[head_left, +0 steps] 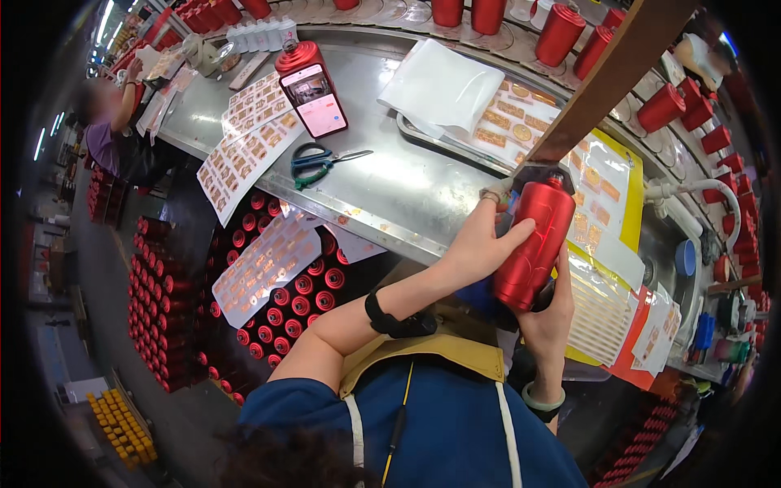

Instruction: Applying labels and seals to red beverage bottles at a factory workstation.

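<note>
A shiny red metal bottle (538,244) with a dark top is held tilted over the right part of the workbench's front edge. My left hand (486,244) grips its left side, the thumb pressed on the front; its other fingers are partly hidden behind the bottle. Around the bottle's base and right side curls my right hand (550,315). To the right of the bottle lie clear sheets of gold-coloured stickers (598,183) on a yellow board (633,175). A brown upright bar (614,77) slants just above the bottle's top.
On the metal bench (366,195) lie scissors (313,165), sticker sheets (252,154) and a tray (435,140). A phone (314,102) leans on another red bottle. Red bottles stand along a conveyor (390,12) behind. Stacked red bottles (297,305) fill the space below left. A person (106,134) works at far left.
</note>
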Demonstrator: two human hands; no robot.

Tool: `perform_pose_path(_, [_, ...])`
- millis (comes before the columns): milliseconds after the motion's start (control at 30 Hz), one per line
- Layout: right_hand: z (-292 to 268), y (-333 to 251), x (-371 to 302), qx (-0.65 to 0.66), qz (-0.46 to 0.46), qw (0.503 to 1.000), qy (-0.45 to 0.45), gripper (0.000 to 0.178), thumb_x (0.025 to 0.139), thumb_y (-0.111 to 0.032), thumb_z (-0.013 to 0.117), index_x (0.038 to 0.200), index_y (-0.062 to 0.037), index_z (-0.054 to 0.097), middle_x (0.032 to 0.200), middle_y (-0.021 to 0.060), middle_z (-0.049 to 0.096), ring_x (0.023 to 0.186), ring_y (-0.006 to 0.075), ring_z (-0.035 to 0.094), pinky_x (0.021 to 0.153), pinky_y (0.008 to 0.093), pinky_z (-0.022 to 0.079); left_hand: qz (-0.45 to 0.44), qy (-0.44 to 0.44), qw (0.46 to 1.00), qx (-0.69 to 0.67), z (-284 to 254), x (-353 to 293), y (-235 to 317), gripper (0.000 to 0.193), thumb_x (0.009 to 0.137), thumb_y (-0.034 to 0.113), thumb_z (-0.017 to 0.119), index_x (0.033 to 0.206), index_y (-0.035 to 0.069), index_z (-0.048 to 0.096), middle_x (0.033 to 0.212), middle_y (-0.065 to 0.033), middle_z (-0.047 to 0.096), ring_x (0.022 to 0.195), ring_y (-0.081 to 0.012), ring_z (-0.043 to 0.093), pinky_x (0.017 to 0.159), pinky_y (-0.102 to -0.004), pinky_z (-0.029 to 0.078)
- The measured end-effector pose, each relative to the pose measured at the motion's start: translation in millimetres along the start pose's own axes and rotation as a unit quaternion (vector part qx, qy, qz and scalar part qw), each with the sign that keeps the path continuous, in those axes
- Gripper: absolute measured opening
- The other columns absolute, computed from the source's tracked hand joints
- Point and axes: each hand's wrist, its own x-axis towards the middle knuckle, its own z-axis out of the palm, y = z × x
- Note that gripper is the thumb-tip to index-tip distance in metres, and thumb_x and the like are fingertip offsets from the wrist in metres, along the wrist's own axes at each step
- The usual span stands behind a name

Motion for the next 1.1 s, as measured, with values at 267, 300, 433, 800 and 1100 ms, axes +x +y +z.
perform_pose_path(267, [-4, 0, -3, -0.034, -0.047, 0.998, -0.001, 0.098, 0.075, -0.007, 0.089, 0.157, 0.0025, 0.037, 0.144, 0.0261, 0.057, 0.129, 0.0408, 0.060, 0.104, 0.0426, 0.049, 0.245, 0.399, 0.842, 0.266, -146, 23, -24, 0.074, 0.086, 0.003, 0.080, 0.149, -0.001, 0.041, 0.148, -0.0145, 0.050, 0.131, -0.0253, 0.054, 0.108, -0.0399, 0.047])
perform_pose_path(300, [-4, 0, -3, -0.046, -0.051, 0.998, 0.005, 0.097, 0.075, -0.007, 0.089, 0.157, 0.0023, 0.037, 0.145, 0.0260, 0.057, 0.129, 0.0407, 0.060, 0.104, 0.0425, 0.049, 0.232, 0.464, 0.823, 0.231, -169, 27, -8, 0.079, 0.083, 0.009, 0.084, 0.147, -0.004, 0.041, 0.145, -0.0176, 0.050, 0.130, -0.0289, 0.054, 0.108, -0.0411, 0.046])
perform_pose_path(433, [-2, -1, -3, -0.052, -0.066, 0.996, 0.010, 0.096, 0.076, -0.006, 0.088, 0.157, 0.0015, 0.038, 0.147, 0.0252, 0.056, 0.130, 0.0406, 0.060, 0.105, 0.0423, 0.049, 0.144, 0.538, 0.721, 0.412, -276, 43, -29, 0.092, 0.073, 0.028, 0.092, 0.143, -0.006, 0.045, 0.136, -0.0252, 0.055, 0.131, -0.0400, 0.048, 0.114, -0.0514, 0.036])
perform_pose_path(800, [-2, -4, -5, -0.077, -0.051, 0.996, 0.018, 0.099, 0.074, -0.004, 0.087, 0.159, 0.0004, 0.037, 0.142, 0.0258, 0.060, 0.119, 0.0386, 0.065, 0.097, 0.0408, 0.053, 0.104, 0.507, 0.717, 0.466, -308, 75, -54, 0.077, 0.066, 0.034, 0.094, 0.118, -0.011, 0.059, 0.115, -0.0278, 0.068, 0.124, -0.0471, 0.053, 0.114, -0.0558, 0.032])
perform_pose_path(1100, [-3, -8, -8, -0.079, -0.029, 0.996, 0.008, 0.100, 0.073, -0.002, 0.086, 0.160, -0.0008, 0.036, 0.121, 0.0231, 0.066, 0.090, 0.0312, 0.065, 0.083, 0.0383, 0.054, 0.105, 0.496, 0.758, 0.411, -327, 71, -59, 0.082, 0.067, 0.033, 0.094, 0.120, -0.016, 0.054, 0.121, -0.0295, 0.060, 0.120, -0.0486, 0.049, 0.109, -0.0569, 0.036])
